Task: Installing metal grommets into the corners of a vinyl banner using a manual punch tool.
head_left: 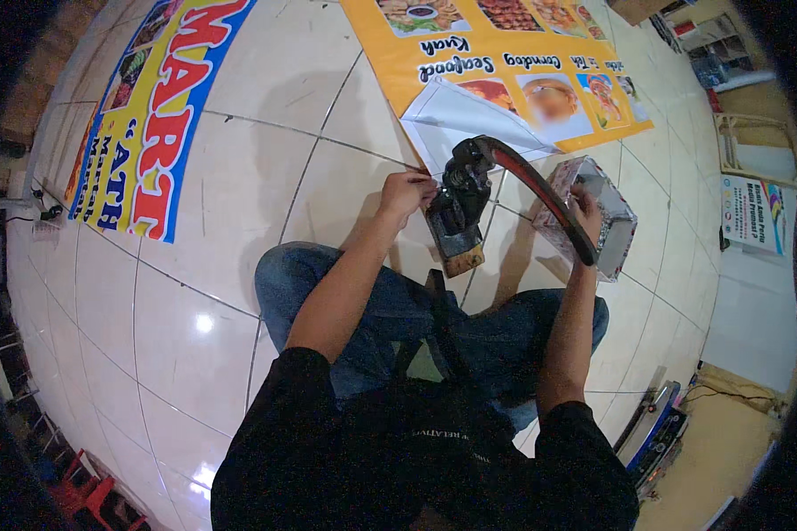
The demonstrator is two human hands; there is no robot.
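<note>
A black hand press (466, 190) with a long curved black-and-red lever (540, 181) stands on a wooden base (465, 263) in front of me. My left hand (404, 196) is closed in a pinch at the press's left side, where the turned-up white corner (456, 128) of a yellow banner (390, 53) meets it. What the fingertips hold is too small to make out. My right hand (586, 211) reaches into a patterned open box (558, 221) with small greyish pieces inside. The box wall and contents partly hide its fingers. The lever passes across that wrist.
A second banner (164, 115) in blue, yellow and red lies at the left on the tiled floor (186, 283). My bent legs (496, 341) are close behind the press. Red plastic furniture (102, 500) stands lower left. At the right are a small sign (757, 212) and a dark long device (655, 438).
</note>
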